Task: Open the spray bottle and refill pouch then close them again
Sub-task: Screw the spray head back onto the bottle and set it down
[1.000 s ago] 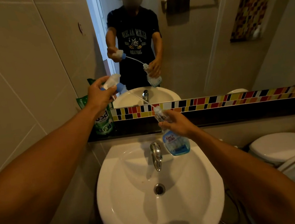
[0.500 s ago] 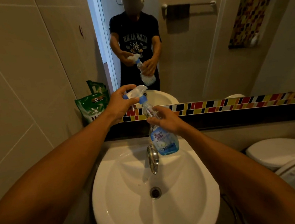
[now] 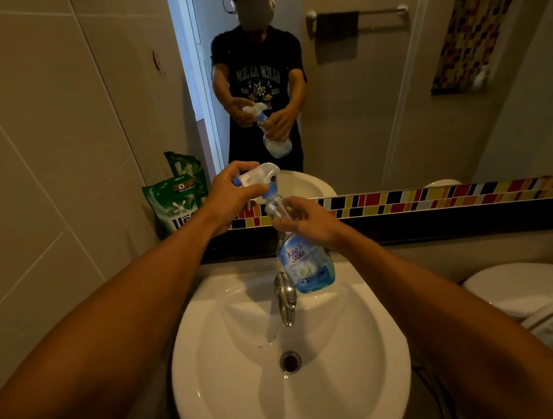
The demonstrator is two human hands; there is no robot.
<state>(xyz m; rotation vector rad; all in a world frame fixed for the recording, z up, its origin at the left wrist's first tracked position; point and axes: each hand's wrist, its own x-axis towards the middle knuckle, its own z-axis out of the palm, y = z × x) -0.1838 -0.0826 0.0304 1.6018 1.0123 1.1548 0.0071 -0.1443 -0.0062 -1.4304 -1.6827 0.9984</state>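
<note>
A clear spray bottle (image 3: 307,262) with a blue label and blue liquid hangs upright over the back of the sink. My right hand (image 3: 305,221) grips its upper body and neck. My left hand (image 3: 229,197) is closed around the white and blue trigger spray head (image 3: 259,176), which sits on top of the bottle neck. A green refill pouch (image 3: 178,205) stands on the dark ledge at the left, leaning against the tiled wall, untouched.
A white sink (image 3: 217,371) with a chrome tap (image 3: 286,297) lies below the bottle. A toilet (image 3: 537,300) stands at the right. A mirror (image 3: 392,92) above the coloured tile strip reflects a person holding the bottle.
My left hand brought the spray head, with its dip tube, from up at the left down onto the bottle neck. The bottle stayed in my right hand.
</note>
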